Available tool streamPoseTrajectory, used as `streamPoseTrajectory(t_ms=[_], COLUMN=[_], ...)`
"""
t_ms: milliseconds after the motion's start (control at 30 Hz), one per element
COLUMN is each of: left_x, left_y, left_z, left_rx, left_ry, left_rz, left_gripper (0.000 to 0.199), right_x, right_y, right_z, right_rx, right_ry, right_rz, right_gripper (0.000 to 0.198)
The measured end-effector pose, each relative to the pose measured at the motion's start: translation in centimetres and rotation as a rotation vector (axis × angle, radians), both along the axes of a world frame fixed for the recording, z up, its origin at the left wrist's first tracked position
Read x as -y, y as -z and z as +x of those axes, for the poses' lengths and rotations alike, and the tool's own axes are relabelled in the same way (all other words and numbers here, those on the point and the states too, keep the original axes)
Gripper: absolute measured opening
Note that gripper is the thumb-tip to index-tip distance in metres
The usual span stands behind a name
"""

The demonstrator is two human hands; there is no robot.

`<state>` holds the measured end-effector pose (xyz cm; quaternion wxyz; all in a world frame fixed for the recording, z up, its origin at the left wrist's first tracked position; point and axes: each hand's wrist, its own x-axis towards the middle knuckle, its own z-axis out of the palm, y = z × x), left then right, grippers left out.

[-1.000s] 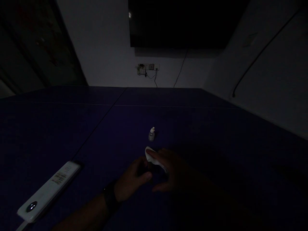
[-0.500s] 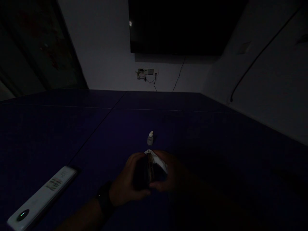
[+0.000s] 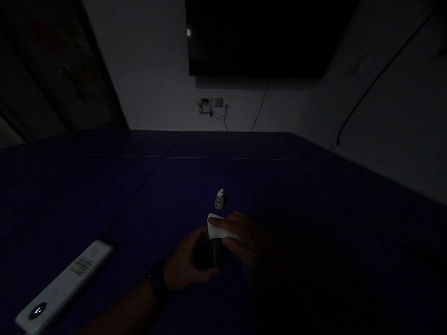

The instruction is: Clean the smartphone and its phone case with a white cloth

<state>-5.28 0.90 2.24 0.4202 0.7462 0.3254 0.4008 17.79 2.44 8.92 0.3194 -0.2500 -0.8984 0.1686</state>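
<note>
Dark, slim-edged object (image 3: 216, 252) sits clasped between the left hand's (image 3: 185, 262) thumb and fingers, nearer than a small, clear, white-capped bottle (image 3: 219, 202); the right hand (image 3: 244, 236) pinches soft white cloth (image 3: 218, 229), whose push could jolt it loose.

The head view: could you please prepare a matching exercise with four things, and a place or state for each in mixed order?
1. white cloth or tissue
2. small bottle
3. dark wristband
4. long white device

A. around the left wrist
B. lying at the picture's lower left
C. held in the right hand
D. upright, farther off than the right hand

Pairs: 1-C, 2-D, 3-A, 4-B
</note>
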Motion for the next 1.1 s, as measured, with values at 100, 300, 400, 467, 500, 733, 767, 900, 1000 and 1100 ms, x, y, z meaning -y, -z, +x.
streamPoseTrajectory(t_ms=[100, 300, 400, 467, 500, 733, 767, 900, 1000, 1100], left_x=[0.0, -0.3, -0.4, -0.4, -0.4, -0.2, -0.3, -0.4, -0.5, -0.5], left_y=[-0.1, 0.0, 0.2, 0.3, 0.3, 0.2, 0.3, 0.5, 0.5, 0.4], left_z=[0.2, 0.4, 0.3, 0.2, 0.2, 0.6, 0.6, 0.5, 0.4, 0.4], left_rx=[0.010, 0.036, 0.042, 0.046, 0.050, 0.106, 0.109, 0.115, 0.121, 0.129], left_ry=[-0.020, 0.005, 0.006, 0.010, 0.013, 0.043, 0.043, 0.037, 0.035, 0.040], left_rz=[-0.010, -0.040, -0.053, -0.063, -0.068, -0.116, -0.123, -0.130, -0.134, -0.146], left_gripper=[0.076, 0.080, 0.080, 0.080, 0.081, 0.081, 0.080, 0.082, 0.084, 0.084], right_x=[0.3, 0.1, -0.7, -1.1, -1.3, 0.1, 0.4, 0.3, -0.5, -0.8], right_y=[-0.1, 0.3, 0.5, 0.6, 0.6, 1.1, 1.1, 1.0, 1.4, 1.9], right_z=[0.4, 0.2, -0.7, -1.0, -0.9, 0.4, 0.3, -0.8, -1.7, -2.0], right_rx=[0.036, 0.046, -0.035, -0.067, -0.079, -0.127, -0.111, -0.084, -0.130, -0.224], right_ry=[-0.160, -0.106, 0.089, 0.120, 0.105, -0.247, -0.245, -0.038, 0.177, 0.240], right_rz=[0.144, 0.102, 0.017, -0.033, -0.033, 0.192, 0.189, 0.117, -0.111, -0.358], right_gripper=[0.038, 0.038, 0.042, 0.042, 0.041, 0.034, 0.034, 0.037, 0.042, 0.050])
